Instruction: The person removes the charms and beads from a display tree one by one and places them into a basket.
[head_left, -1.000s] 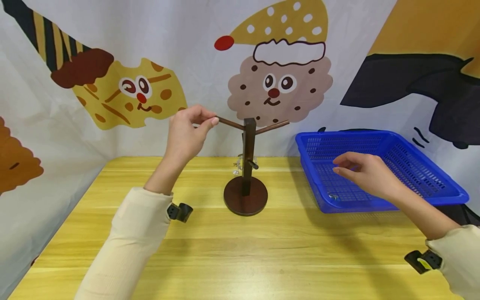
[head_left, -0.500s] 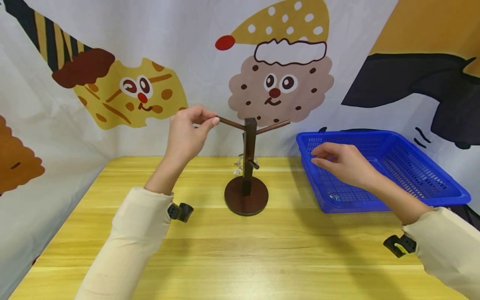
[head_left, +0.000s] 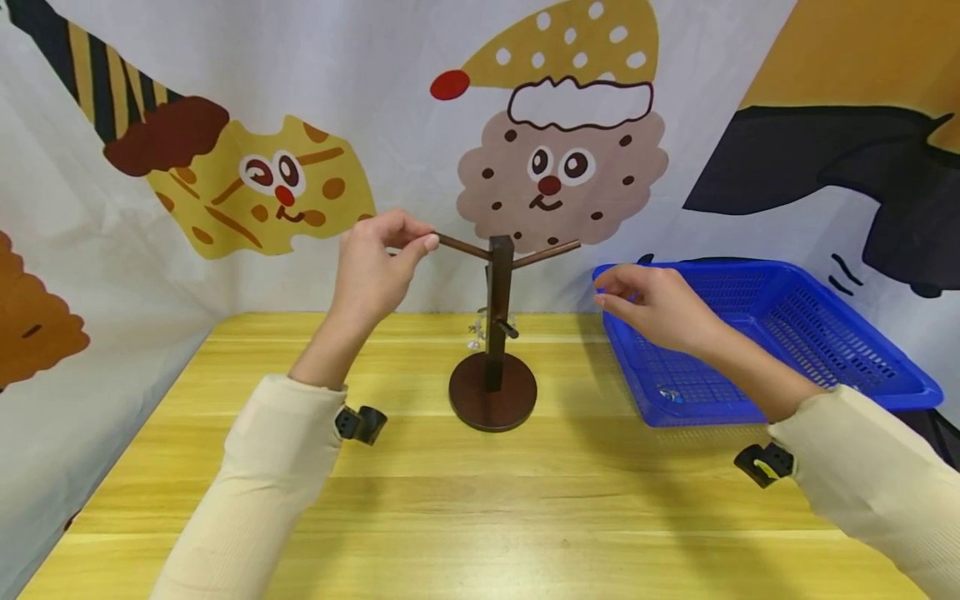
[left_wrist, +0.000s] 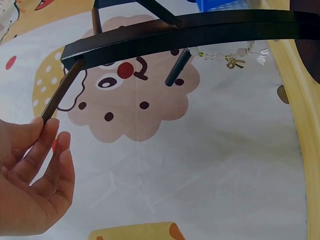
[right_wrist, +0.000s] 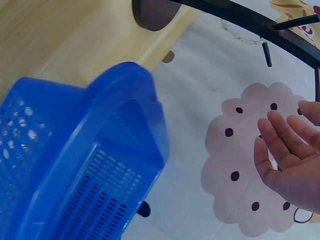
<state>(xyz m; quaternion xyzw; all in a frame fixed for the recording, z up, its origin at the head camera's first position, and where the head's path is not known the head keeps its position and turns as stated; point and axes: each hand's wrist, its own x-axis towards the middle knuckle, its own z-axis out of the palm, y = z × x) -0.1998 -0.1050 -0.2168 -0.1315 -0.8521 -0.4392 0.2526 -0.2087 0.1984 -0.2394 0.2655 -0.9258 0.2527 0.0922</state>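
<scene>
A dark wooden stand (head_left: 498,300) with several pegs rises from a round base (head_left: 492,408) on the table. My left hand (head_left: 375,267) pinches the outer end of its upper left peg (head_left: 463,247) between thumb and fingertips, as the left wrist view also shows. From a lower peg hangs a beaded bracelet (left_wrist: 232,57) with small charms, partly hidden by the post in the head view. My right hand (head_left: 656,308) hovers over the left rim of the blue basket, fingers loosely bent and nothing visible in them. Its thumb is cut off in the right wrist view.
The blue plastic basket (head_left: 633,367) stands at the table's back right. A small shiny item (head_left: 670,395) lies in its near left corner, too small to identify. Behind the wooden table (head_left: 420,508) hangs a printed cloth (head_left: 405,150) with cartoon figures.
My right hand has moved left and slightly up, from over the basket's middle to its left rim. The left hand has kept its pinch on the peg, and the stand has not moved.
</scene>
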